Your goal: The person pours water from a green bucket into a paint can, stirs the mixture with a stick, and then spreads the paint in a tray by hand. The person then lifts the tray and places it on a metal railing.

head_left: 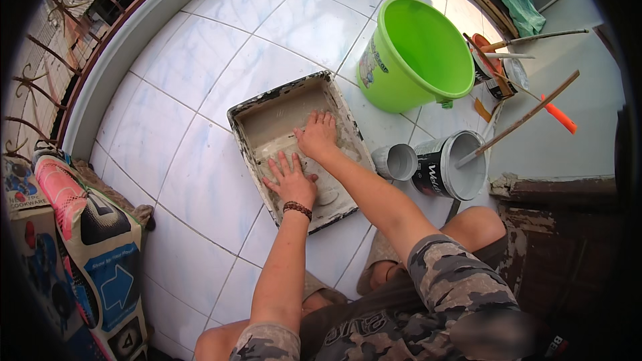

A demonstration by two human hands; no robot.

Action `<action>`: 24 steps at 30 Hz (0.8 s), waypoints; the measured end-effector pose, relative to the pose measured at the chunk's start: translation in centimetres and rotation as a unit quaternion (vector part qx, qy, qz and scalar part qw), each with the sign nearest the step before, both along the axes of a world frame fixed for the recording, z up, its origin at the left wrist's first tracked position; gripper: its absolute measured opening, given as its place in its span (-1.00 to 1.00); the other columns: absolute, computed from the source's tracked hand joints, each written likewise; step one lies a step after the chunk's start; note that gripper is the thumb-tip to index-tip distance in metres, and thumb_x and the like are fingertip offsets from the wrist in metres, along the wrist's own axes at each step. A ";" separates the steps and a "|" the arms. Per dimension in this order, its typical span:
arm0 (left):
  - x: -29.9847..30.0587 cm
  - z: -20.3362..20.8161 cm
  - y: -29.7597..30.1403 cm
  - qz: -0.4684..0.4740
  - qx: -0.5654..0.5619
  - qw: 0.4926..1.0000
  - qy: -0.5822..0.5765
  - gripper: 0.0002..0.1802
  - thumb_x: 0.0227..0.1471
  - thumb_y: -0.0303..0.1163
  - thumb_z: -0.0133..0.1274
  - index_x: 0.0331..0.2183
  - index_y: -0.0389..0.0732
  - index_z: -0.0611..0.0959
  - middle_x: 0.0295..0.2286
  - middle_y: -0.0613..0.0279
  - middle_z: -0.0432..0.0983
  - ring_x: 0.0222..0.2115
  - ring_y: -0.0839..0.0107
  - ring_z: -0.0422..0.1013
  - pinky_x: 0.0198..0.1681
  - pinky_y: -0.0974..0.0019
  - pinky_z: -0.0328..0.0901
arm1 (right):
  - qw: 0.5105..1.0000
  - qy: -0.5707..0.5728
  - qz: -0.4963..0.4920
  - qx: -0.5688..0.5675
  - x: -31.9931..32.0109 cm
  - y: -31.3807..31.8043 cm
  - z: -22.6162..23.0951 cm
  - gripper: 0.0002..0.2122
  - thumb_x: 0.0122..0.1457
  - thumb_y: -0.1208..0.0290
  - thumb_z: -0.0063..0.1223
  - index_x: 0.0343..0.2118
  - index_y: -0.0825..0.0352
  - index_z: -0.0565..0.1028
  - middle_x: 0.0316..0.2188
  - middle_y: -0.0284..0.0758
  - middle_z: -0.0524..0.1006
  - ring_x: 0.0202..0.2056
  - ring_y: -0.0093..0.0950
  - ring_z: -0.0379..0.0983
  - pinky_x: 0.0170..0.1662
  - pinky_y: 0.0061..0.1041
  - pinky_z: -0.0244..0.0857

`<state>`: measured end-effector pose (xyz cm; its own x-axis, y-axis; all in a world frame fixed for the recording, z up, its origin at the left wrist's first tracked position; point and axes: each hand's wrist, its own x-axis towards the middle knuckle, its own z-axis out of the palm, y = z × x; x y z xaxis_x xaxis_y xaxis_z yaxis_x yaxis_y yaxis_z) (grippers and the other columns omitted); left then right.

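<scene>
The scene is viewed from one head-worn fisheye camera, aimed steeply down and close over the tiled floor [200, 180] and tray [267, 120].

On my feed, the person I'm following wears camouflage shorts [445, 281] in grey, tan and dark blotches, and a dark shirt [361, 331] with pale block lettering across the front. Both forearms are bare, with no sleeves reaching them. The left hand [291, 180] has a dark beaded bracelet [297, 209] round its wrist, while the right hand [317, 135] carries nothing at the wrist that I can see.
</scene>
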<state>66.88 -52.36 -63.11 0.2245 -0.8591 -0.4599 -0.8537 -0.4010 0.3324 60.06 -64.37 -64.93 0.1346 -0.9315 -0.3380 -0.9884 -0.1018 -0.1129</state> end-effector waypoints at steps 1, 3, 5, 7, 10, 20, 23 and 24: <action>-0.4 0.4 -0.1 -0.003 0.001 1.000 0.009 -0.12 -0.02 -0.04 0.15 0.28 0.04 0.21 0.34 0.16 -0.23 0.35 0.01 -0.41 0.25 -0.39 -0.51 | 1.000 0.011 -0.010 -0.020 -0.6 -0.2 -0.5 -0.29 0.30 -0.01 -0.30 0.23 0.62 0.08 0.26 0.20 0.07 0.31 0.05 -0.08 0.34 -0.08 -0.31; -0.9 0.4 -0.2 -0.011 -0.003 1.000 0.010 -0.12 -0.02 -0.02 0.15 0.29 0.04 0.20 0.34 0.16 -0.23 0.35 0.01 -0.41 0.25 -0.39 -0.51 | 0.997 0.032 -0.029 -0.057 -1.7 -0.5 -2.2 -0.29 0.29 0.00 -0.31 0.24 0.63 0.05 0.27 0.20 0.05 0.31 0.06 -0.09 0.34 -0.06 -0.33; -0.6 0.0 -0.1 -0.013 -0.012 1.000 -0.009 -0.12 -0.01 -0.01 0.15 0.29 0.04 0.20 0.34 0.17 -0.23 0.35 0.01 -0.41 0.25 -0.39 -0.50 | 0.998 0.054 -0.010 -0.011 -0.3 0.1 -1.8 -0.28 0.30 -0.03 -0.31 0.22 0.64 0.08 0.27 0.19 0.05 0.31 0.05 -0.09 0.35 -0.09 -0.33; -0.3 -0.1 0.0 -0.013 -0.005 1.000 -0.017 -0.11 -0.01 -0.01 0.15 0.29 0.04 0.20 0.34 0.17 -0.23 0.35 0.01 -0.40 0.25 -0.39 -0.50 | 0.999 0.054 0.001 0.007 0.2 0.2 -1.1 -0.28 0.30 -0.04 -0.32 0.22 0.64 0.10 0.26 0.19 0.07 0.30 0.05 -0.08 0.35 -0.11 -0.31; -0.5 0.6 -0.2 -0.016 0.002 1.000 -0.009 -0.12 -0.01 0.00 0.14 0.29 0.03 0.20 0.34 0.14 -0.21 0.34 0.00 -0.38 0.25 -0.40 -0.44 | 0.998 0.044 -0.006 -0.044 -0.6 -0.2 -1.0 -0.28 0.29 -0.04 -0.31 0.21 0.64 0.11 0.24 0.17 0.12 0.27 0.04 -0.01 0.33 -0.11 -0.26; -1.0 0.6 -0.3 -0.010 -0.006 1.000 0.005 -0.12 -0.04 -0.04 0.18 0.27 0.03 0.22 0.34 0.15 -0.20 0.35 0.01 -0.39 0.25 -0.40 -0.46 | 0.988 0.125 0.015 -0.090 -1.7 -1.5 -2.1 -0.33 0.30 -0.04 -0.33 0.25 0.49 0.12 0.14 0.17 0.26 0.09 -0.04 0.24 0.13 -0.16 0.00; -0.4 0.8 -0.2 -0.009 0.002 1.000 -0.011 -0.13 -0.02 -0.02 0.16 0.27 0.04 0.22 0.34 0.15 -0.20 0.34 0.02 -0.35 0.27 -0.37 -0.37 | 0.983 0.163 0.033 -0.077 -0.9 -0.2 -2.4 -0.33 0.29 -0.04 -0.29 0.25 0.49 0.13 0.10 0.21 0.28 0.08 -0.03 0.25 0.11 -0.15 0.03; -0.2 0.7 -0.1 -0.006 0.003 1.000 -0.015 -0.13 -0.02 -0.02 0.17 0.27 0.04 0.22 0.34 0.15 -0.20 0.35 0.02 -0.35 0.27 -0.37 -0.38 | 0.982 0.174 0.042 -0.053 -0.2 0.0 -1.4 -0.33 0.29 -0.04 -0.28 0.24 0.50 0.13 0.09 0.22 0.29 0.08 -0.02 0.25 0.11 -0.14 0.03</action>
<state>66.72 -52.50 -62.39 0.2290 -0.8592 -0.4576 -0.8678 -0.3932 0.3040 59.83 -64.39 -66.36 0.1052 -0.9544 -0.2795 -0.9529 -0.1772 0.2463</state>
